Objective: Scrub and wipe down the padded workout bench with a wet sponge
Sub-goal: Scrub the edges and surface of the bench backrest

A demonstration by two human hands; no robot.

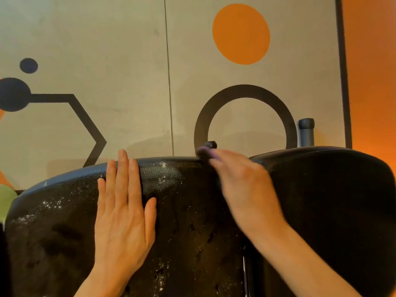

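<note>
on the left i see the black padded bench [64, 232], its wet surface flecked with white suds. my left hand [124, 213] lies flat on the pad, fingers straight and close together, tips reaching the far edge. right of it my right hand [242, 185] is blurred; it presses a dark purplish sponge [204, 152] at the far edge, but i cannot tell how the fingers grip it. a second pad [332, 200] sits further right, with a painted wall [128, 61] behind.
</note>
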